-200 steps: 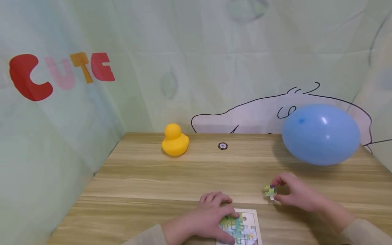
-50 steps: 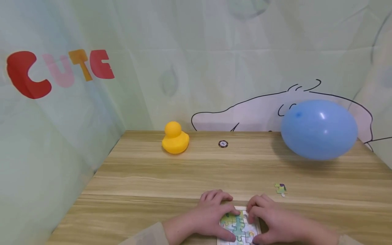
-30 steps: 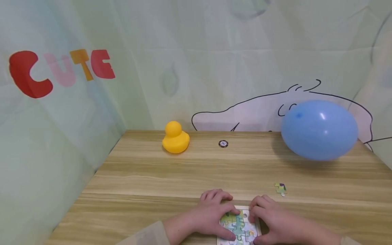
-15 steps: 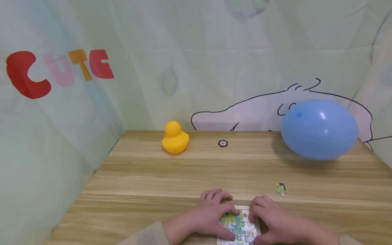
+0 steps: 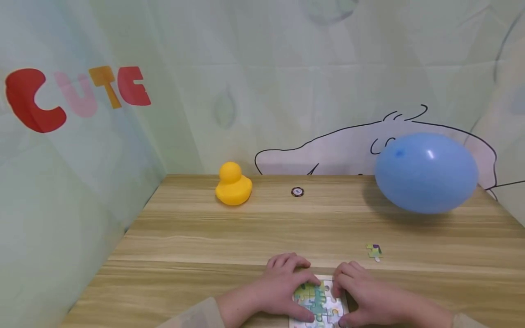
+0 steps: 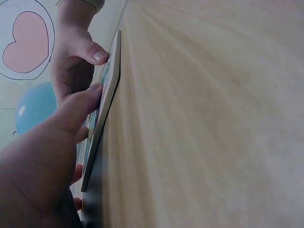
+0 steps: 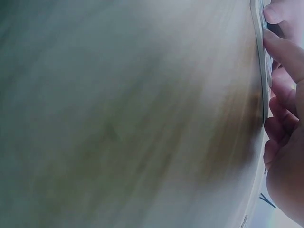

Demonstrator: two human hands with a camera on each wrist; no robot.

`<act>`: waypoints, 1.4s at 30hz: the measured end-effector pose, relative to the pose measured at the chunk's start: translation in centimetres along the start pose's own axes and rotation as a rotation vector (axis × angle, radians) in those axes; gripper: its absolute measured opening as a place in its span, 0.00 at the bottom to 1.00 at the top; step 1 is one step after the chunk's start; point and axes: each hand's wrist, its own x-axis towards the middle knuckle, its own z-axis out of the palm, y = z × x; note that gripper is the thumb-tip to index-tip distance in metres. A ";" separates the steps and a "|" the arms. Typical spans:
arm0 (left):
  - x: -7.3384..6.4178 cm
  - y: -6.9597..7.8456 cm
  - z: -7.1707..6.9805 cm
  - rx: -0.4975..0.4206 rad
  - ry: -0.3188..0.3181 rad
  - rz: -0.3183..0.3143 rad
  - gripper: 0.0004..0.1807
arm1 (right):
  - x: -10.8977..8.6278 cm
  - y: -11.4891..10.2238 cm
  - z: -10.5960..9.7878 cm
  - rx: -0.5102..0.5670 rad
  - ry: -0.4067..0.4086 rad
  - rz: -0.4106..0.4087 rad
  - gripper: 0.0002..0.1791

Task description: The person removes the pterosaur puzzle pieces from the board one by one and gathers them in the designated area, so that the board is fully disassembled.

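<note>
A small framed jigsaw puzzle (image 5: 319, 300) with green, teal and white pieces lies at the table's front edge in the head view. My left hand (image 5: 283, 289) rests over its left side, thumb and index finger spread on the pieces. At the right side, my right hand (image 5: 362, 296) touches the puzzle with its index finger and thumb set apart, the other fingers bent. In the left wrist view both thumbs meet the near side of the puzzle frame (image 6: 114, 71). One loose jigsaw piece (image 5: 374, 252), green with a purple corner, lies beyond the right hand.
A yellow rubber duck (image 5: 234, 187) stands at the back left of the wooden table (image 5: 229, 228). Right of it lies a poker chip (image 5: 297, 192). A blue balloon (image 5: 426, 173) sits at the back right. A printed curtain (image 5: 205, 91) hangs behind the table.
At first my right hand pinched the loose jigsaw piece; by 1.7 s ago that piece lay on the table and the hand was at the puzzle. Since then both hands have barely moved.
</note>
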 end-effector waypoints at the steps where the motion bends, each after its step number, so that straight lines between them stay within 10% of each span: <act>1: 0.0 0.0 0.0 0.000 0.002 -0.001 0.32 | 0.0 0.0 0.0 -0.001 -0.001 0.002 0.17; 42: 0.2 0.3 -0.1 -0.007 -0.005 -0.039 0.32 | -0.4 -0.4 0.1 0.134 -0.017 -0.004 0.16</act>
